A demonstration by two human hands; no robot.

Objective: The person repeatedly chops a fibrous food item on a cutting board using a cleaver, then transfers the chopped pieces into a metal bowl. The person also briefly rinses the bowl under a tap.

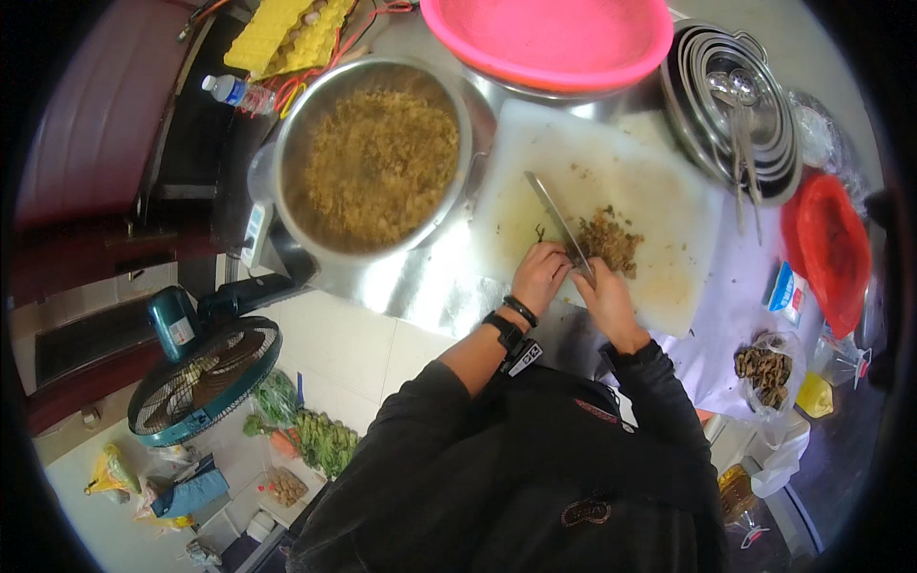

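My right hand [610, 302] grips the handle of a kitchen knife [550, 204], whose blade slants up and left across a white cutting board [659, 286]. Close against the blade, the curled fingers of my left hand [539, 276] hold dark brown food [572, 251] to the board, mostly hidden under the fingertips. A small dark scrap [539, 233] lies just beyond that hand. To the right of the blade sits a heap of finely chopped brown food [610, 242]. Crumbs of it are scattered over the board.
Left of the board stands a large steel basin [464, 154] of crumbly yellow-brown food [383, 161]. Behind is a pink plastic basket [548, 75]; nested steel bowls [680, 107] hold ladles. At right are a red bag [834, 251] and bagged brown food [766, 372]. A fan [208, 383] stands lower left.
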